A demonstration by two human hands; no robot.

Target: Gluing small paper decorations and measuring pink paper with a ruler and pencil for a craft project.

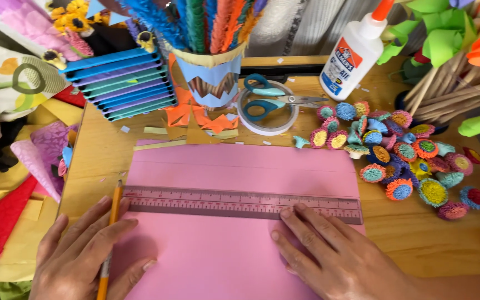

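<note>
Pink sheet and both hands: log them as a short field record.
left hand: holds pencil, tip at the ruler's left end
right hand: fingers pressing the ruler's right part
ruler: flat across pink sheet
behind: scissors on tape roll, glue bottle
right: pile of paper flowers

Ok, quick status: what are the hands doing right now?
Left hand holds pencil at ruler's end. Right hand presses ruler onto pink paper. Nothing in the way.
</note>
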